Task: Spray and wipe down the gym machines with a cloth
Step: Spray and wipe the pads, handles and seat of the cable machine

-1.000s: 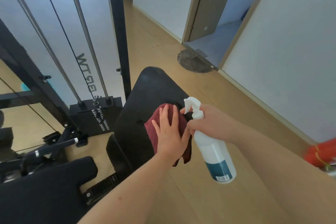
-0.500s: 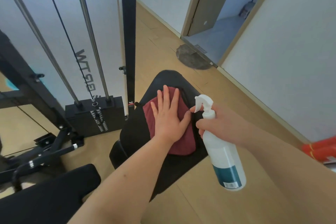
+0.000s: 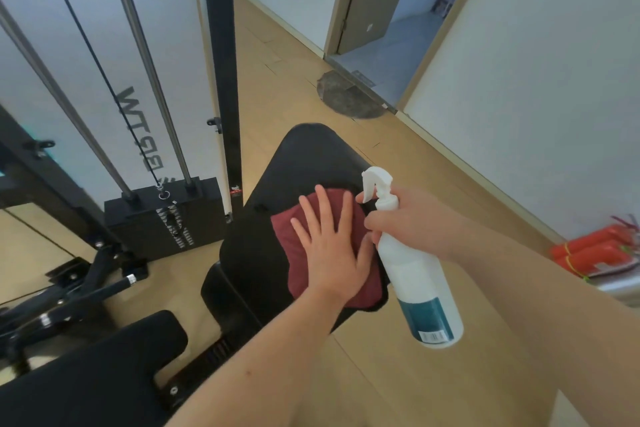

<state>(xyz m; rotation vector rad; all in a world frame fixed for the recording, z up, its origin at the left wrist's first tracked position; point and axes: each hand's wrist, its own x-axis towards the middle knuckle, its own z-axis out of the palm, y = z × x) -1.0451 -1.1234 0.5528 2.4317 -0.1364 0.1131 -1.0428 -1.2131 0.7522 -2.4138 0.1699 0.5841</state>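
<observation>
Head view: flat left hand [image 3: 332,250] slid cloth [image 3: 286,236] down the pad [image 3: 304,156]; right hand [image 3: 412,222] grips bottle [image 3: 417,282].

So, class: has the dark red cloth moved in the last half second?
Yes: the dark red cloth has slid toward the person, away from the black padded bench's far end.

Left hand [image 3: 331,246] flat on cloth [image 3: 294,253] – right hand [image 3: 412,218] grips spray bottle [image 3: 419,274].
</observation>
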